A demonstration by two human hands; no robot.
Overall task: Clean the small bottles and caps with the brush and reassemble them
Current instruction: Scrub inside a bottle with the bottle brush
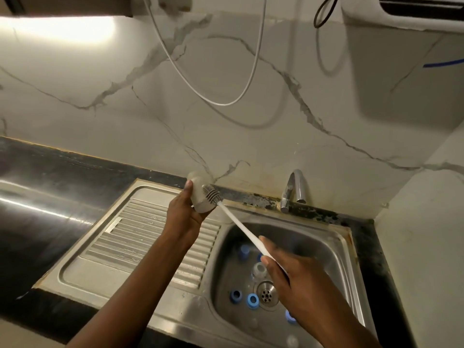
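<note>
My left hand (pixel 182 212) grips a small translucent bottle (pixel 198 194), raised above the draining board. My right hand (pixel 288 275) holds the white handle of a brush (pixel 241 227) over the sink. The brush's grey bristled head (pixel 212 193) lies against the bottle's side near its open end. Down in the sink bowl (pixel 326 242) lie several blue caps (pixel 252 300), one of them upright at the back (pixel 243 251), and a clear bottle (pixel 259 270) beside the drain (pixel 265 293). My right arm hides part of the bowl.
A chrome tap (pixel 293 190) stands at the back of the sink against the marble wall. The ribbed steel draining board (pixel 140 232) lies to the left, with dark countertop (pixel 45 197) beyond it. A white hose (pixel 221 101) hangs in a loop on the wall.
</note>
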